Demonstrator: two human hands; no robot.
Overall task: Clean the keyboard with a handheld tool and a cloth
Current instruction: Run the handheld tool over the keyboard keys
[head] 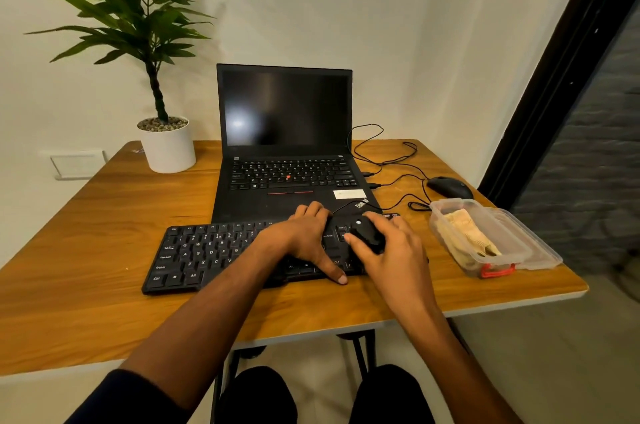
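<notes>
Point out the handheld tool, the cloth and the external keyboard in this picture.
handheld tool [367, 233], head view, on its black body.
cloth [465, 228], head view, on the folded fabric in the plastic box.
external keyboard [199, 250], head view, on its left letter keys.

Two bare forearms reach forward side by side. The left hand [306, 236] lies flat, palm down, thumb stretched toward the body. The right hand [388, 250] has its fingers curled, gripping.

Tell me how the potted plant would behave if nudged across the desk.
The potted plant looks top-heavy: tall leafy stem, narrow white pot. It may tip rather than slide. The pebbles on top could spill. It stands near the table corner, so a push risks a fall.
</notes>
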